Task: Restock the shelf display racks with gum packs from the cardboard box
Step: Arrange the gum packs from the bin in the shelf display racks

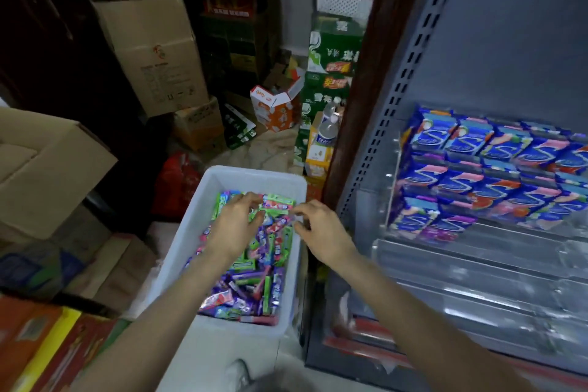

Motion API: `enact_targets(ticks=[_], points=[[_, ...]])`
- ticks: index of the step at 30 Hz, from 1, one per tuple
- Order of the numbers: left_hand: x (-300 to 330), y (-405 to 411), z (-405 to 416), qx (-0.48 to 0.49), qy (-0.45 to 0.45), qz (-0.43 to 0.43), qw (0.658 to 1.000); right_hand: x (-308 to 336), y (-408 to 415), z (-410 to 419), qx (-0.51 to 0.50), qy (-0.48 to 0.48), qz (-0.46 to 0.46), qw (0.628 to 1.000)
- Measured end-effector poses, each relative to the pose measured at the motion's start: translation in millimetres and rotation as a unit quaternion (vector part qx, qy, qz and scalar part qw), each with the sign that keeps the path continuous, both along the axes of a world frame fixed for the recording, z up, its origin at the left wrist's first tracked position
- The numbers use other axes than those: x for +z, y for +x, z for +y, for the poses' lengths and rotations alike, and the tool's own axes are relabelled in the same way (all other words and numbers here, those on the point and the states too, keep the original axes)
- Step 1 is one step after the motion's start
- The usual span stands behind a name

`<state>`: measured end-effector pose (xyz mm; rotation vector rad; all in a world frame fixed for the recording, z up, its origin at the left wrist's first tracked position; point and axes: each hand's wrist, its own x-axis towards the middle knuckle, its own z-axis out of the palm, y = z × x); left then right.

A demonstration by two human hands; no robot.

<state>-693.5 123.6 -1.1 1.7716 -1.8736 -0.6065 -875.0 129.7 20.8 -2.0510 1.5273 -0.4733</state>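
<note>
Down on the floor, your white bin [288, 183] brims with loose gum packs [254, 283]. Your left hand [235, 226] rests on them, fingers curled; your right hand [321, 232] pinches one at the rim. Cardboard boxes [149, 38] crowd behind; the rack [496, 175] of blue packs stands right.

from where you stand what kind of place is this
Probably a small shop's stock corner. A grey slotted shelf unit carries tiered racks of blue gum packs, cardboard cartons are stacked on the floor, and both hands reach into a white bin of loose gum sticks.
</note>
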Motion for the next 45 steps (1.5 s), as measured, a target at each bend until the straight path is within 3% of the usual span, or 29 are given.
enact_targets(ticks=[3,11,14,18,22,28,35,41,45], points=[[-36.6,50.3,-9.9,-0.009,0.089,-0.007,0.996,-38.2,40.5,-13.8,-0.009,0.077,0.012,0.997],[-113.0,105.4,-3.6,-0.180,0.229,-0.118,0.949,-117.2,89.0,-7.2,0.051,0.257,0.112,0.958],[-122.2,114.7,6.9,-0.228,0.252,-0.145,0.929,-129.4,89.5,1.2,0.096,0.284,0.159,0.941],[-119.8,115.9,22.0,-0.221,0.297,-0.071,0.926,-127.6,85.1,7.9,0.159,0.300,0.194,0.920],[-116.3,113.1,35.2,-0.250,0.285,-0.093,0.921,-119.2,74.2,9.6,0.206,0.298,0.218,0.906],[-117.5,103.9,52.5,-0.163,0.256,-0.050,0.952,-118.3,70.2,23.4,0.216,0.143,0.277,0.925],[-102.8,86.1,61.7,-0.062,0.220,0.015,0.973,-117.1,65.0,24.6,0.223,0.131,0.244,0.935],[-96.4,91.2,66.3,0.037,0.213,0.058,0.975,-119.1,67.8,29.2,0.102,0.162,0.084,0.978],[-96.6,101.9,64.0,0.074,0.207,0.048,0.974,-119.7,80.3,33.6,0.028,0.191,0.023,0.981]])
